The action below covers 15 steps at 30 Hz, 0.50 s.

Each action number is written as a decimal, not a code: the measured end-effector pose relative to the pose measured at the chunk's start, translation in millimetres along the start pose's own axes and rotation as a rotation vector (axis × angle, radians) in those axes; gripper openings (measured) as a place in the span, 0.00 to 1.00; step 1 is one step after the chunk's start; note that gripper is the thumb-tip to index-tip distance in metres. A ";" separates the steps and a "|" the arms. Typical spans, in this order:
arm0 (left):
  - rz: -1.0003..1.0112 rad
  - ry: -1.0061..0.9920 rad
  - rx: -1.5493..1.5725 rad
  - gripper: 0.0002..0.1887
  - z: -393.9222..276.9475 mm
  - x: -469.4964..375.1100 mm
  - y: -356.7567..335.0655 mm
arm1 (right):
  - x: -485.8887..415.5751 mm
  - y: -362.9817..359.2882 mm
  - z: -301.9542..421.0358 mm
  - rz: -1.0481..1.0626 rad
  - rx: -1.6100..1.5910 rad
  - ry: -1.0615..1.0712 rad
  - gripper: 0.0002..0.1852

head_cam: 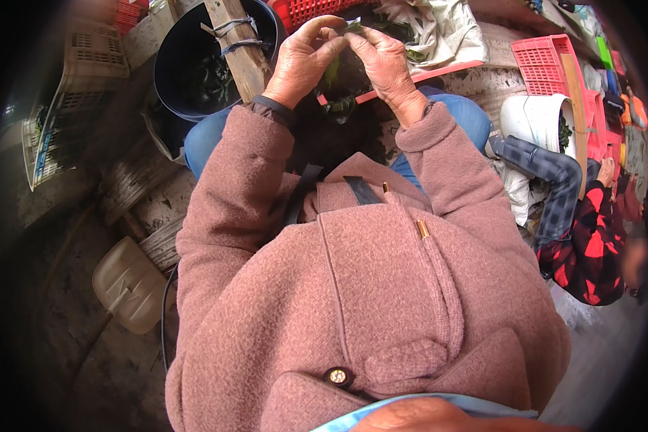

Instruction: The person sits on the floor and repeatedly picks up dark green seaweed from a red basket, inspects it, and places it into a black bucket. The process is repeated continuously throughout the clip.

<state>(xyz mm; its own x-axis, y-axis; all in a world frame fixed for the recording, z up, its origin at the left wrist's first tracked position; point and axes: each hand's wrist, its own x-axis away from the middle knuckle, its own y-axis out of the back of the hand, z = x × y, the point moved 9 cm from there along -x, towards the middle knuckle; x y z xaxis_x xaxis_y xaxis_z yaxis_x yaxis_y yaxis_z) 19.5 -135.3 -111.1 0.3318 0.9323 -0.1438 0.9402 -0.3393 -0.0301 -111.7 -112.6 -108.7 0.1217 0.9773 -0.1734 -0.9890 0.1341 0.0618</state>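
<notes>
My left hand (309,59) and my right hand (380,62) meet at the fingertips near the top of the view. Between them they pinch a small, thin greenish piece (353,25), too small to name surely. Below the fingers a red plastic crate (448,70) holds dark green, wet-looking leafy matter (397,24), some of it hanging over the rim. A white woven sack (448,27) lies over the crate's right part. Close to my left hand, a wooden board (240,54) with cord tied round it lies across a dark round tub (164,75), which has dark wet matter inside.
At the right stand a white bucket (526,116) with green matter, another red crate (540,59) and an upright wooden board (575,119). A person in a red and black checked jacket (588,248) sits there. Crates (94,54) and a plastic shovel (132,286) are at the left.
</notes>
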 end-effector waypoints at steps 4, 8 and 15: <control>0.006 0.042 0.014 0.19 3.5 -0.9 -2.0 | -6.9 3.4 5.5 0.049 0.057 -0.007 0.15; -0.062 0.027 0.104 0.18 9.7 -1.0 0.3 | -6.0 8.0 3.4 0.025 0.003 -0.045 0.13; -0.019 0.204 0.010 0.19 22.4 12.5 -10.0 | -5.3 11.0 -28.5 -0.118 -0.568 -0.397 0.07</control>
<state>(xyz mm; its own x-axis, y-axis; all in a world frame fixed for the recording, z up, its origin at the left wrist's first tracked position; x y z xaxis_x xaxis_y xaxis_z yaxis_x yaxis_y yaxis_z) 12.5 -123.0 -134.8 0.3239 0.9442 0.0600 0.9459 -0.3219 -0.0412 -125.6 -121.0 -135.1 0.1455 0.9619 0.2313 -0.8448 0.2425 -0.4770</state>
